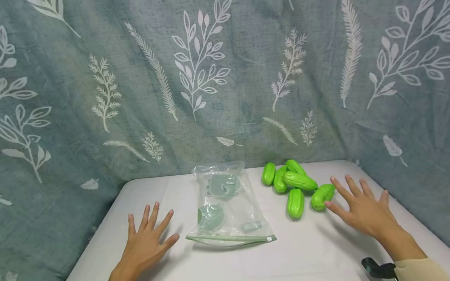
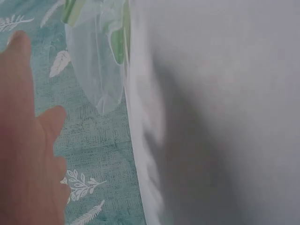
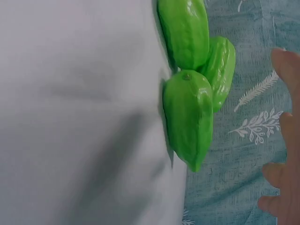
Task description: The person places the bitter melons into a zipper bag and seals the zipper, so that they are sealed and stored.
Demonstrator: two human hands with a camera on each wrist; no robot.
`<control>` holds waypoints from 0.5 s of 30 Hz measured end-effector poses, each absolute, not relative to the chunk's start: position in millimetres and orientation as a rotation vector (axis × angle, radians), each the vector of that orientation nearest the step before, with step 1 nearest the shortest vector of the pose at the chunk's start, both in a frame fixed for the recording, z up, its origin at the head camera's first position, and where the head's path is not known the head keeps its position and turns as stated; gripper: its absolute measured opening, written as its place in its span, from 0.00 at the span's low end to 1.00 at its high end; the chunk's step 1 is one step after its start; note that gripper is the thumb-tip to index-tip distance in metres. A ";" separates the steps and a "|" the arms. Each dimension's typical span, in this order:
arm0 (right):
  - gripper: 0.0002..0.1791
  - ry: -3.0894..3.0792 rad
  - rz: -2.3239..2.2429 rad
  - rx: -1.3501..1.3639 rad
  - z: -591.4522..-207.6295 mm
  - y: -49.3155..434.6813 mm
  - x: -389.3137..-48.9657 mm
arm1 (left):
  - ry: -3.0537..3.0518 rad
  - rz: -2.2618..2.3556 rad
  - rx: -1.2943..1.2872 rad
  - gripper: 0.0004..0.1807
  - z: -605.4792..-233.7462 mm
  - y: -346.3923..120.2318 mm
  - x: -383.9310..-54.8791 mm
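A clear zip bag (image 1: 246,212) with a green slider closure lies flat at the middle of the white table, its printed side up. To its left, my left hand (image 1: 145,244) is held over the table with fingers spread, touching nothing. Several bright green, ridged vegetable-shaped pieces (image 1: 300,181) sit in a loose pile right of the bag. My right hand (image 1: 367,212) hovers beside the rightmost green piece (image 3: 188,117), fingers spread and holding nothing. In the left wrist view, part of the bag (image 2: 96,61) shows beyond my thumb.
A white cloth covers the table (image 1: 225,265). Behind and at both sides hangs a grey-green curtain (image 1: 246,78) with white leaf prints. A black device (image 1: 379,269) is at my right wrist, by the sleeve.
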State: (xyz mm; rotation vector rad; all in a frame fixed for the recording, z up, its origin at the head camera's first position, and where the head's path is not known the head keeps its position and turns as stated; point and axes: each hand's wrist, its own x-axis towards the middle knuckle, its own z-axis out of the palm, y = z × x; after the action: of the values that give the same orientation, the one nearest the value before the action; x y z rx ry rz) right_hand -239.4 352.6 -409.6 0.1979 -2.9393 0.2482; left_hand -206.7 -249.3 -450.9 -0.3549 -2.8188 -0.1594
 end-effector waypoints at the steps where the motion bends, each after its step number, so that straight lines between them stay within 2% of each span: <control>1: 0.49 -2.931 0.249 0.201 -410.8 350.8 -237.6 | -2.813 -0.160 -0.355 0.39 -451.6 -248.6 -205.7; 9: 0.46 -2.797 0.223 0.257 -423.7 337.0 -231.8 | -2.740 -0.257 -0.330 0.37 -452.5 -242.2 -201.4; 15: 0.39 -2.577 0.226 0.356 -432.5 327.5 -231.8 | -2.573 -0.309 -0.412 0.26 -453.3 -235.8 -199.3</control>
State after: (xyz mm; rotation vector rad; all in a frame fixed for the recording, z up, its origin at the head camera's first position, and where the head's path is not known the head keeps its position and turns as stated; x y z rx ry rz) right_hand -231.8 327.5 -432.5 0.3556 -2.5773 0.2264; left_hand -199.3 -235.8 -453.3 -0.4118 -2.5727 -0.3089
